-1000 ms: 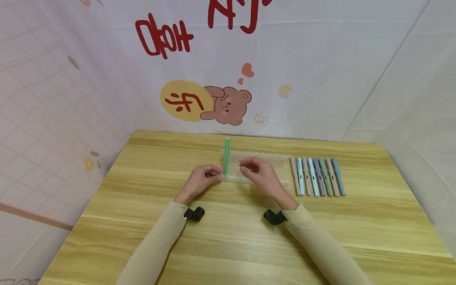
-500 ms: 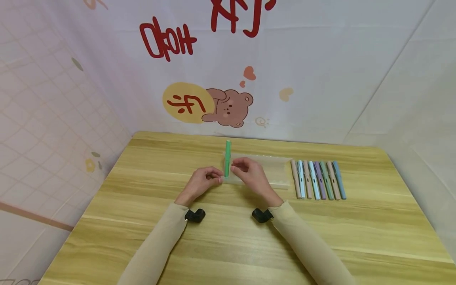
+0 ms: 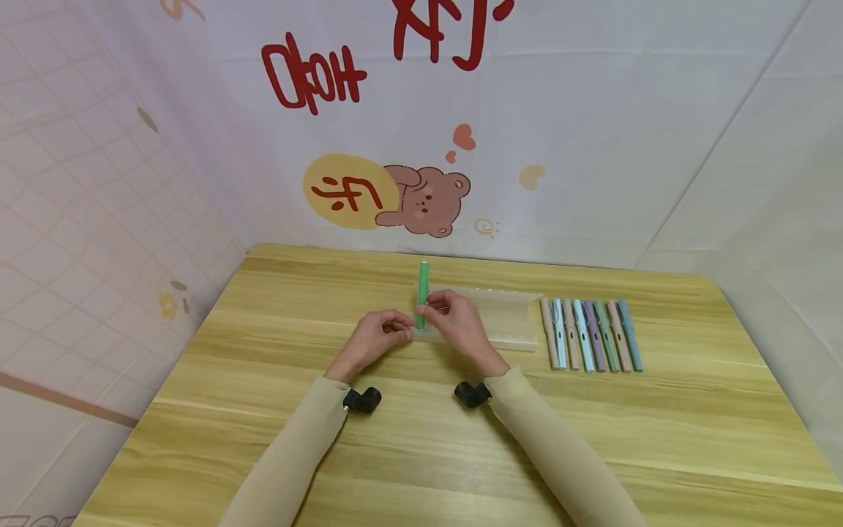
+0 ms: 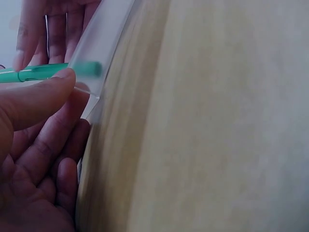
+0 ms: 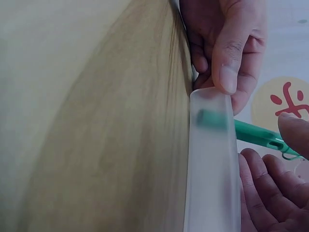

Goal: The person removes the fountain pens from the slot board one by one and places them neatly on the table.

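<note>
A green fountain pen stands on end at the left end of a frosted, see-through tray. Its lower tip shows blurred through the tray's front lip in both wrist views. My right hand pinches the pen, thumb across its near side and fingers behind. At the tray's left corner, my left hand holds the end of the tray, its thumb on the lip and its fingers curled beneath.
To the right of the tray lies a row of several capped fountain pens in tan, light blue, purple, green and blue. A printed cloth wall rises behind the wooden table.
My right hand has moved left across the tray to the green pen and now pinches it. The left hand keeps its place at the tray's corner. The view has shifted slightly.
</note>
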Available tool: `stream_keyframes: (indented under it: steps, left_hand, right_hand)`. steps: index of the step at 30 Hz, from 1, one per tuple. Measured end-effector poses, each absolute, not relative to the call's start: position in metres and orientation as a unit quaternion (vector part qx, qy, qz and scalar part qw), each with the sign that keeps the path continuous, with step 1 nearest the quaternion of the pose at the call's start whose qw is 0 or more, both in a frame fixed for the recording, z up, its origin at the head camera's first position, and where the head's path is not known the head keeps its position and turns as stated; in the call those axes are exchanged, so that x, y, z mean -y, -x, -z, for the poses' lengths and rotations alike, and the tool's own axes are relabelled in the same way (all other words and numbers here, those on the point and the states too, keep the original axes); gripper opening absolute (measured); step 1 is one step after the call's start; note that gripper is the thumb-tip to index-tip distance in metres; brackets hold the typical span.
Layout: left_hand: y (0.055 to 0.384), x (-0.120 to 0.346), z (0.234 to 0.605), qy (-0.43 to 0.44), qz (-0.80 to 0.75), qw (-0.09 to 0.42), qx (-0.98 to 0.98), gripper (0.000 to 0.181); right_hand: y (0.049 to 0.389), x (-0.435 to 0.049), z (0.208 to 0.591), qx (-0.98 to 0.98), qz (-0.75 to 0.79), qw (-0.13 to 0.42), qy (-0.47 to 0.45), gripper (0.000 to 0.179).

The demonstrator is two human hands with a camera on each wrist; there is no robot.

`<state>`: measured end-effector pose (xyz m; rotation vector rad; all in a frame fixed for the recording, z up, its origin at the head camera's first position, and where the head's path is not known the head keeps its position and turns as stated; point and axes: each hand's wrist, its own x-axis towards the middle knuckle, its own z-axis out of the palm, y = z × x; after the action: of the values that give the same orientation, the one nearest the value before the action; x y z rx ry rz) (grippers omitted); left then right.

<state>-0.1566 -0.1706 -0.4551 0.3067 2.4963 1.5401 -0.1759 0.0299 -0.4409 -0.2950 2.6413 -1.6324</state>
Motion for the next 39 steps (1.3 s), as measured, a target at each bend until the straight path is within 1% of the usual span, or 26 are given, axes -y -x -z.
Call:
stream_keyframes:
  steps: [10,16,23,29,39]
  left_hand:
    - [0.156,0.171,0.454,-0.102,-0.526,0.101,-0.839,0.014]
    - [0.156,0.171,0.454,-0.102,-0.523,0.097,-0.841,0.015]
    - [0.158,0.171,0.454,-0.105,-0.518,0.092,-0.844,0.015]
    - [0.157,0.170,0.453,-0.102,-0.517,0.098,-0.844,0.016]
    - [0.157,0.169,0.452,-0.103,-0.513,0.097,-0.847,0.016]
  right_hand:
    - [0.178,-0.022,0.440,-0.852,0.515,0.002,0.091,0.021]
    - [0.177,-0.023,0.439,-0.837,0.539,0.000,0.092,0.020]
    - [0.172,-0.021,0.433,-0.835,0.538,-0.030,0.112,0.017]
    - [0.166,-0.022,0.424,-0.834,0.538,-0.043,0.117,0.020]
    - [0.155,-0.028,0.406,-0.826,0.546,-0.043,0.132,0.023]
